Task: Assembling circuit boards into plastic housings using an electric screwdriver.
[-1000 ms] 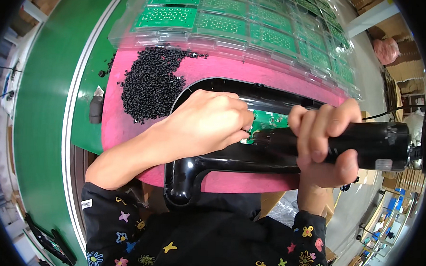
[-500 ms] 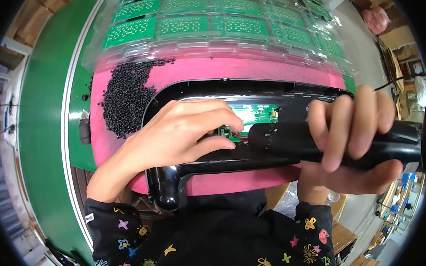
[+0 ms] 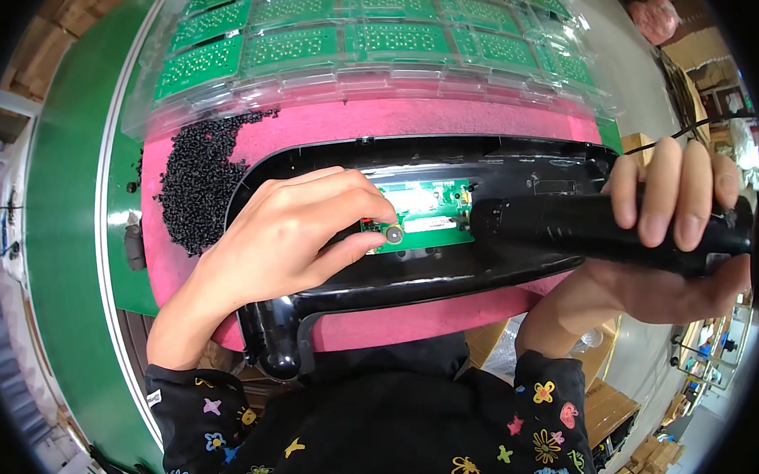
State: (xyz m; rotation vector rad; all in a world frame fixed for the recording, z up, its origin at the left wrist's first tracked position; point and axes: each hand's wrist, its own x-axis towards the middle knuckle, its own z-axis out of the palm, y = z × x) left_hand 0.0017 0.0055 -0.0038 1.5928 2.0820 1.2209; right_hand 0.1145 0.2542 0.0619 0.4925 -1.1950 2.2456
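A long black plastic housing [image 3: 519,150] lies open side up, with a tubular leg at its lower left. A green circuit board [image 3: 451,238] sits inside it, carrying a round grey part near its left end. The thumb and curled index finger of my left hand [image 3: 291,229] are at that left end, seeming to grip or press it; their exact contact is partly hidden. My right hand [image 3: 669,207] wraps round a black cylindrical power screwdriver [image 3: 566,226], held sideways over the housing's right half. Its narrower front end points at the board's right edge; its tip is hard to make out.
A pile of tiny black screws [image 3: 197,182] lies left of the housing on a pink mat [image 3: 376,326]. Behind stand stacked clear trays [image 3: 420,76] holding several green boards. A dark cable [image 3: 706,124] runs at the right. The green table [image 3: 75,224] extends leftward.
The screwdriver and my right hand have moved right, uncovering more of the board and its round part. My left thumb and index finger remain at the board's left end. The whole view has shifted slightly.
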